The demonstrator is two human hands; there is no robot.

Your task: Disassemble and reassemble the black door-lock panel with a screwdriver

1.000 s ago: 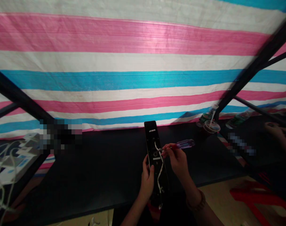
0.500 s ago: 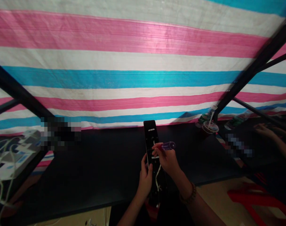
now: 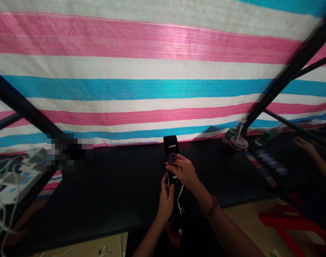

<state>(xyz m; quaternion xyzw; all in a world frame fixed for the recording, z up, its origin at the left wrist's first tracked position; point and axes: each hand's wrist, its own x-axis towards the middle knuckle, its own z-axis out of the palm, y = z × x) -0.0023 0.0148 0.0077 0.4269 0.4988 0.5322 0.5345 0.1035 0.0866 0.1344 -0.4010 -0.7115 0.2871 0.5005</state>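
From the head view, I see the panel [image 3: 177, 185] between my two hands, dark and long, running beyond them toward the wall and back toward the body over the counter [image 3: 120, 189]. My left hand [image 3: 166, 203] holds its left edge, thumb on top. My right hand [image 3: 184, 172] is closed around the tool [image 3: 172, 159], its round purple end tilted up toward me over the panel. I judge the panel stiff and fairly light, with a smooth face that could slide under a loose grip; the long edges look the best hold, clear of the pale cord [image 3: 179, 196] running nearer me than the right hand, which I would treat as soft and easily snagged. The tool's handle looks hard and slick, best taken round its thick part. My right hand hides the tool's tip and the cord's far end, so I cannot tell what either meets. The left fingers under the edge are out of sight, and the panel's near end sinks into darkness, so I cannot tell whether it overhangs.
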